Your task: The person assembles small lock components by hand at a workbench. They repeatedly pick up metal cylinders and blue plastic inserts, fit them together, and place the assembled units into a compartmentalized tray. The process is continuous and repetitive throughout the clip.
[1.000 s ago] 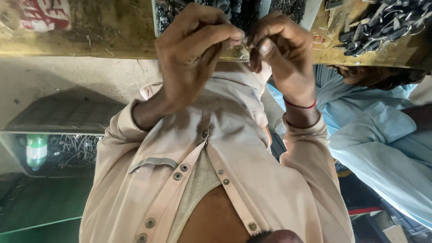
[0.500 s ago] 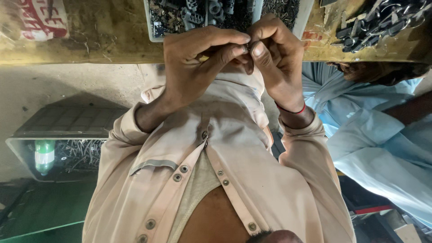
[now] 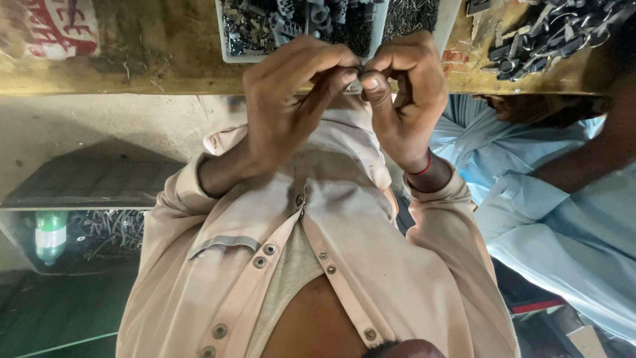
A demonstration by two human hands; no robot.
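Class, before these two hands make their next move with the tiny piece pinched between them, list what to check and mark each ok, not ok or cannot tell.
1. Left hand pinching the small piece: ok.
2. Right hand fingertips meet the left's: ok.
3. Piece's shape and alignment visible: cannot tell, hidden by fingers.
4. Parts tray within reach on the wooden bench: ok.
5. Clear of the neighbouring person's blue sleeve: ok.

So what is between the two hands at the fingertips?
In the head view, the left hand and right hand meet fingertip to fingertip. They pinch something tiny, too small to identify.
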